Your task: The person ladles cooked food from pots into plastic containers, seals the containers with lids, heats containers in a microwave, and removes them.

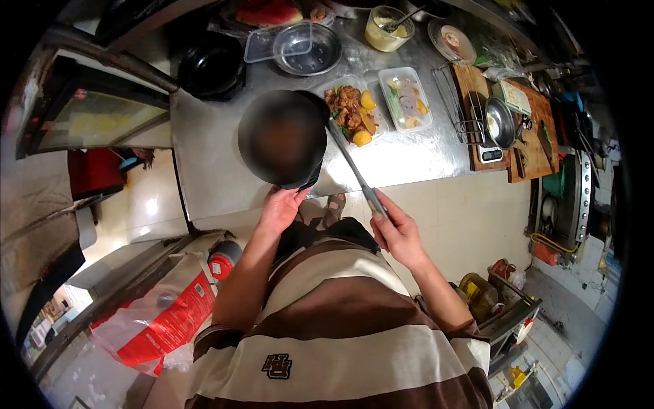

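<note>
My left hand [280, 209] grips the near edge of a black bowl [315, 109], whose inside is hidden by a blurred round patch. My right hand [394, 230] is closed around the handle of grey tongs [355, 167]. The tongs reach forward and left, their far end at the edge of a clear tray of browned meat pieces [347, 102] with yellow chunks. Just right of it stands a second clear container [406, 100] with pale slices, greens and orange pieces.
Behind are a black bowl [210, 67], a steel bowl [310, 53] with a clear lid, and a tub [387, 34] with a spoon. Wooden boards [533, 102], a wire rack [458, 102] and a scale [490, 155] lie right. The steel table's [218, 184] front edge is near my hands.
</note>
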### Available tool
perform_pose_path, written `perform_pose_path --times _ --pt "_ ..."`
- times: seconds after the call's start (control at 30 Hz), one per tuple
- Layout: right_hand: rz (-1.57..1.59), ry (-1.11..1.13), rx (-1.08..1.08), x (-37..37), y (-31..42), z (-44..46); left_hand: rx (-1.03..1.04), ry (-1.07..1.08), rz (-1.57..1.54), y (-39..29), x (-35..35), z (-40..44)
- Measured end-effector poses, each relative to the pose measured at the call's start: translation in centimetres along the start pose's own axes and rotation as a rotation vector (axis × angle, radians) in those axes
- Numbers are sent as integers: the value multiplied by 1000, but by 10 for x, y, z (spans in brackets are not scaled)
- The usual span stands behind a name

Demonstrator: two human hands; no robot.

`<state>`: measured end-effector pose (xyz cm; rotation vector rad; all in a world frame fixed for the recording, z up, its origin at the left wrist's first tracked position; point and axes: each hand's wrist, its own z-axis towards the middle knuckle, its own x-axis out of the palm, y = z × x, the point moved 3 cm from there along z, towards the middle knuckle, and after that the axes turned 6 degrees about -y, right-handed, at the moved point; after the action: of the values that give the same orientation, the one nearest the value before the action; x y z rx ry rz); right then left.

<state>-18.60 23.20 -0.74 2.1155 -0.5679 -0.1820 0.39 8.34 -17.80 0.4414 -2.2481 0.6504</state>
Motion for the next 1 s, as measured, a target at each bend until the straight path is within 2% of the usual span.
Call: perform_pose_path --times 0.1,0.3,0.5,0.7,0.8,1.0 --pt "-102 28 27 7 6 0 -13 -82 4 2 -6 3" --pt "-226 58 -7 0 3 2 2 -71 -54 3 -5 3" --pt "-272 109 -67 -6 10 4 191 38 96 -10 15 -4" --pt "-217 186 -48 -11 5 10 215 -66 140 -22 41 -19" --pt "-200 219 -11 -13 4 12 184 -240 196 -24 59 -25" --pt "-244 209 -93 -21 6 20 214 -192 294 -30 69 -29"
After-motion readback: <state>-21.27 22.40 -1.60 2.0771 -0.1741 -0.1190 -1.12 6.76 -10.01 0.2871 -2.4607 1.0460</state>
